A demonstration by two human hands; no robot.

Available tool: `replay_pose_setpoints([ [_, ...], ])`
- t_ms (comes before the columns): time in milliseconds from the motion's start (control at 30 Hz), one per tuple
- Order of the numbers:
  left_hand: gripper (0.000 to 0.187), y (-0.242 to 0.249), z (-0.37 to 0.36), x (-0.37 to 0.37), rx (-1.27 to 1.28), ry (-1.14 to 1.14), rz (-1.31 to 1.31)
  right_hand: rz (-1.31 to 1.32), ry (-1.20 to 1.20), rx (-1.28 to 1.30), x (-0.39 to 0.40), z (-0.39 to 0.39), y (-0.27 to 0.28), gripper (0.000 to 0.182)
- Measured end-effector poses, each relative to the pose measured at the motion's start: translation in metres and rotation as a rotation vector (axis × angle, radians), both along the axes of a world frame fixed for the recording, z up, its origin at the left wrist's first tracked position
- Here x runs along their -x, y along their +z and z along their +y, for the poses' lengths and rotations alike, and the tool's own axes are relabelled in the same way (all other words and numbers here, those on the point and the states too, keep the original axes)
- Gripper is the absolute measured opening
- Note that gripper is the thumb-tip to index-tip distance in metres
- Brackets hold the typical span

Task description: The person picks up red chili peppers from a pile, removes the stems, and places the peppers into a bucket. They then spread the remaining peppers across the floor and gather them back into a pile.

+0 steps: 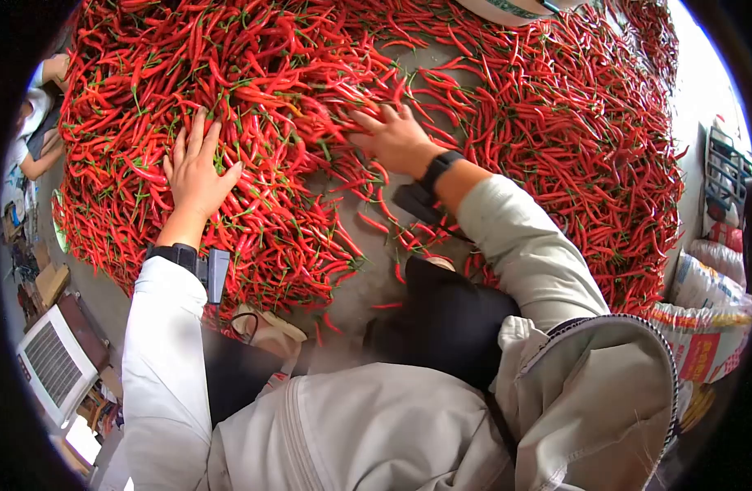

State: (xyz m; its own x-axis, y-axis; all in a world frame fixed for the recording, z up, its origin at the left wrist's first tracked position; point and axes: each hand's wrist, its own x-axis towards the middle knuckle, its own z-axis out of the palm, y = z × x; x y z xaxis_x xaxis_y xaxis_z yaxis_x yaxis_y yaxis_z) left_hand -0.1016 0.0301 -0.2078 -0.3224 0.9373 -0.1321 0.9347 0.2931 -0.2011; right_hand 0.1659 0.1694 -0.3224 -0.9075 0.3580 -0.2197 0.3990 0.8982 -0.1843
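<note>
A large heap of red chili peppers with green stems spreads over the floor in front of me. My left hand lies on the heap, palm down, with its fingers stretched out and the thumb apart. On the heap's right edge, beside a strip of bare floor, my right hand touches the peppers with spread fingers. Both wrists wear dark bands. Neither hand is closed around a pepper. Whatever lies under the palms is hidden.
A second spread of chili peppers covers the right side. At the top is part of a pale round container. Printed sacks and a dark crate stand at right. Another person's arm and a white vented appliance are at left.
</note>
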Motion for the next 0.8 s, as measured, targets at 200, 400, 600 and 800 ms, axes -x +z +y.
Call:
replay_pose_setpoints([
  [200, 0.072, 0.002, -0.002, 0.0, 0.004, -0.003, 0.022, -0.305, -0.2, -0.148, -0.089, -0.007, 0.013, 0.033],
  [400, 0.071, 0.0, -0.003, 0.001, -0.01, -0.008, 0.0, -0.35, -0.464, -0.054, -0.09, 0.007, 0.079, 0.04],
  [600, 0.073, 0.0, 0.0, 0.001, 0.011, -0.018, 0.023, -0.025, 0.038, -0.226, 0.027, -0.002, 0.042, 0.039],
  [800, 0.074, -0.003, -0.003, 0.006, 0.012, -0.047, 0.037, -0.141, 0.026, -0.29, 0.028, 0.062, -0.004, 0.051],
])
